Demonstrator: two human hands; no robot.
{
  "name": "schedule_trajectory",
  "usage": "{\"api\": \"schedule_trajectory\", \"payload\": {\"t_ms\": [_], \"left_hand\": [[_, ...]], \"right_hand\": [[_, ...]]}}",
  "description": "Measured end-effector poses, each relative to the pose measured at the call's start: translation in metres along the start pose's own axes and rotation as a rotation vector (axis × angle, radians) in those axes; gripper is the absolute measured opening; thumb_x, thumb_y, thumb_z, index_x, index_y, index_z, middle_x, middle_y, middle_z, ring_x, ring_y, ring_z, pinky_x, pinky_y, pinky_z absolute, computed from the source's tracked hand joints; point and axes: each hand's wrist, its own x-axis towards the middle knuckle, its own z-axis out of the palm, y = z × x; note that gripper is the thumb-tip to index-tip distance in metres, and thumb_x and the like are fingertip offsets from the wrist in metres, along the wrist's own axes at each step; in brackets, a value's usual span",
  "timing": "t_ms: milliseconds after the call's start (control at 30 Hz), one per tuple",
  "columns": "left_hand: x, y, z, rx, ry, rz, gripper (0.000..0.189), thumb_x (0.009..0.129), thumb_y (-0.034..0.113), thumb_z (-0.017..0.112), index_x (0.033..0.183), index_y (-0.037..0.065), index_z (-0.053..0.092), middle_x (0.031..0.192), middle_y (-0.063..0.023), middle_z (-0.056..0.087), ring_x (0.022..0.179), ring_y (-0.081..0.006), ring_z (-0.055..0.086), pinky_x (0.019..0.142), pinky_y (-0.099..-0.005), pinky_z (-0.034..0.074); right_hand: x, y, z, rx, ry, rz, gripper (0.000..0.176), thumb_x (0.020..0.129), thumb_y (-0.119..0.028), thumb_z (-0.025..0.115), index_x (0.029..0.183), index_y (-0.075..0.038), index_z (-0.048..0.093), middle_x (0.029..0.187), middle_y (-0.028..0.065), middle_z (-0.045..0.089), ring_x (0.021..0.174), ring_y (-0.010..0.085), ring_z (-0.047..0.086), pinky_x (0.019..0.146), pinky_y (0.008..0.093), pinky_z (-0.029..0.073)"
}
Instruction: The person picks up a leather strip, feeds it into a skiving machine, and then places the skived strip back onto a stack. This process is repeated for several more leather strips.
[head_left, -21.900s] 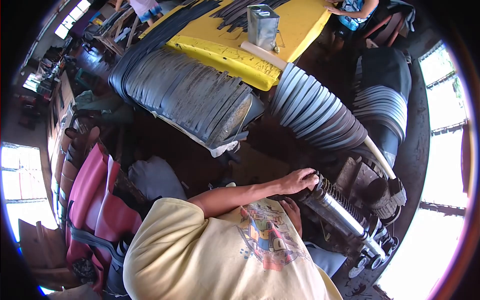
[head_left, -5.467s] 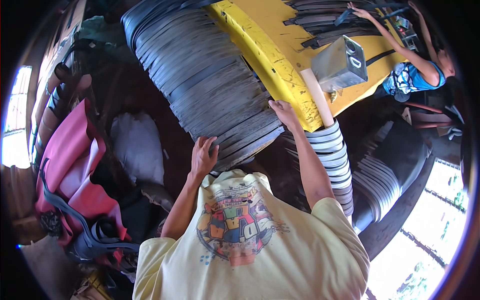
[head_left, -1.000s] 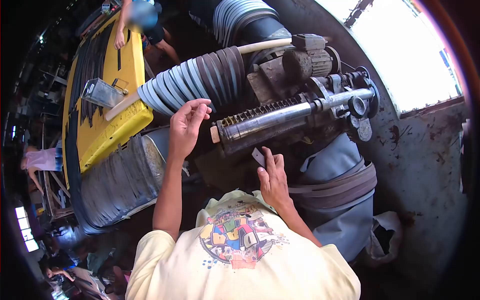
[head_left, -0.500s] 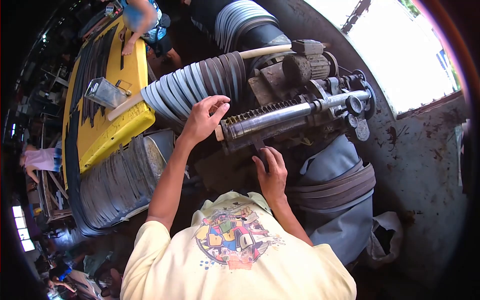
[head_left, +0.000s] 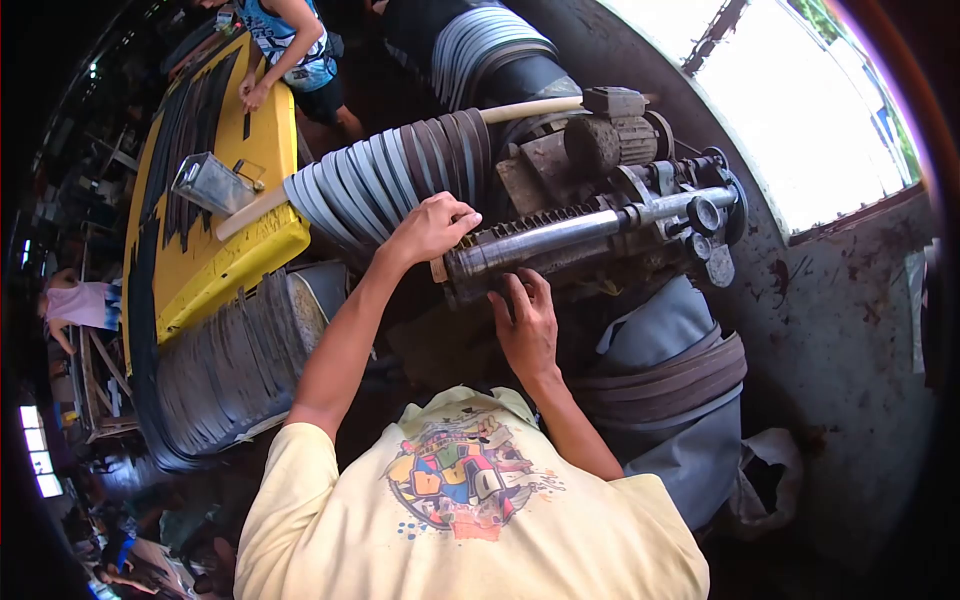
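Note:
My left hand point(head_left: 437, 228) is at the near-left end of a strip-cutting machine, by a row of dark ring-like teeth point(head_left: 540, 222). Its fingers are curled towards the thumb; whatever they may hold is too small or hidden to make out. Just below the shiny metal roller point(head_left: 540, 241) is my right hand point(head_left: 528, 325), fingers apart and tips up against the machine's shadowed underside. No strip shows in it. Beyond my left hand, grey and brown strips point(head_left: 400, 170) hang in loops over a pale pole point(head_left: 530, 106).
A motor point(head_left: 620, 140) and round knobs point(head_left: 703, 212) sit at the machine's right. Below stands a grey sheet roll point(head_left: 675, 410) wrapped in brown strips. At left, a yellow table point(head_left: 270, 240) bears dark strips and a metal tin point(head_left: 212, 185); another person point(head_left: 295, 50) works there.
My left hand has moved right, onto the machine's end, with its fingers drawn in. My right hand has risen slightly left; the dark strip at its fingertips no longer shows.

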Motion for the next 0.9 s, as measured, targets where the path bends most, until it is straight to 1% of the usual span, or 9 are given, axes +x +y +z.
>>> {"api": "schedule_trajectory", "payload": {"t_ms": [33, 167, 233, 300, 367, 400, 600, 733, 900], "left_hand": [[0.003, -0.004, 0.002, 0.054, -0.026, 0.027, 0.035, 0.095, 0.034, 0.062, 0.105, 0.003, 0.073, 0.102, -0.0193, 0.065, 0.097, -0.0350, 0.065, 0.089, -0.0408, 0.050], [0.013, -0.010, 0.004, 0.068, -0.089, 0.037, 0.034, 0.093, 0.034, 0.063, 0.105, 0.003, 0.073, 0.101, -0.0202, 0.065, 0.098, -0.0368, 0.064, 0.091, -0.0418, 0.049], [0.015, -0.006, 0.001, 0.069, 0.028, 0.048, 0.031, 0.093, 0.029, 0.065, 0.105, 0.001, 0.072, 0.090, -0.0161, 0.063, 0.088, -0.0299, 0.065, 0.081, -0.0383, 0.051], [0.014, 0.000, -0.003, 0.078, 0.061, 0.066, 0.027, 0.092, 0.025, 0.066, 0.102, 0.001, 0.073, 0.091, -0.0155, 0.063, 0.088, -0.0304, 0.065, 0.081, -0.0391, 0.051], [0.013, 0.012, -0.011, 0.176, 0.151, 0.142, 0.024, 0.091, 0.025, 0.065, 0.098, 0.004, 0.074, 0.096, -0.0151, 0.066, 0.097, -0.0345, 0.065, 0.089, -0.0429, 0.050], [0.013, 0.015, -0.013, 0.182, 0.178, 0.164, 0.020, 0.091, 0.022, 0.067, 0.095, 0.005, 0.075, 0.096, -0.0122, 0.066, 0.096, -0.0328, 0.065, 0.089, -0.0439, 0.050], [0.009, 0.027, -0.022, 0.335, 0.371, 0.288, 0.014, 0.091, 0.020, 0.067, 0.093, 0.008, 0.074, 0.094, -0.0078, 0.066, 0.093, -0.0281, 0.064, 0.085, -0.0432, 0.048], [0.008, 0.044, -0.036, 0.497, 0.476, 0.372, 0.013, 0.091, 0.018, 0.068, 0.096, 0.008, 0.074, 0.094, -0.0052, 0.064, 0.092, -0.0249, 0.063, 0.086, -0.0417, 0.046], [0.007, 0.067, -0.055, 0.587, 0.554, 0.457, 0.012, 0.089, 0.016, 0.071, 0.096, 0.008, 0.074, 0.095, -0.0044, 0.064, 0.092, -0.0243, 0.062, 0.088, -0.0416, 0.046]], "right_hand": [[0.001, 0.002, 0.001, 0.000, -0.001, -0.004, 0.035, 0.086, -0.010, 0.073, 0.118, -0.002, 0.061, 0.121, 0.0201, 0.057, 0.102, 0.0372, 0.063, 0.084, 0.0420, 0.055], [0.003, 0.006, -0.003, -0.029, 0.040, -0.058, 0.033, 0.085, -0.010, 0.073, 0.116, -0.002, 0.062, 0.115, 0.0179, 0.060, 0.099, 0.0357, 0.064, 0.082, 0.0413, 0.055], [0.002, 0.007, -0.005, -0.037, 0.050, -0.060, 0.033, 0.085, -0.010, 0.074, 0.114, -0.002, 0.063, 0.114, 0.0171, 0.061, 0.097, 0.0350, 0.065, 0.081, 0.0406, 0.055], [0.003, 0.009, -0.003, -0.037, 0.065, -0.079, 0.032, 0.085, -0.010, 0.074, 0.114, -0.002, 0.063, 0.110, 0.0166, 0.063, 0.097, 0.0352, 0.065, 0.081, 0.0410, 0.055], [0.002, 0.011, -0.002, -0.027, 0.067, -0.074, 0.032, 0.085, -0.011, 0.074, 0.113, -0.002, 0.063, 0.110, 0.0165, 0.063, 0.097, 0.0351, 0.065, 0.080, 0.0411, 0.055], [0.002, 0.012, -0.001, -0.015, 0.069, -0.074, 0.032, 0.085, -0.011, 0.074, 0.113, -0.002, 0.063, 0.110, 0.0164, 0.063, 0.097, 0.0350, 0.065, 0.080, 0.0411, 0.055], [0.004, 0.013, -0.005, 0.016, 0.054, -0.079, 0.032, 0.084, -0.012, 0.075, 0.112, -0.002, 0.064, 0.109, 0.0164, 0.063, 0.096, 0.0347, 0.065, 0.080, 0.0409, 0.055], [0.004, 0.016, -0.006, 0.047, 0.027, -0.096, 0.035, 0.082, -0.010, 0.075, 0.113, -0.001, 0.062, 0.109, 0.0177, 0.061, 0.098, 0.0356, 0.063, 0.081, 0.0417, 0.055], [0.005, 0.018, -0.009, 0.086, 0.015, -0.108, 0.034, 0.083, -0.011, 0.075, 0.113, 0.000, 0.062, 0.109, 0.0180, 0.061, 0.097, 0.0359, 0.064, 0.081, 0.0414, 0.055]]}}
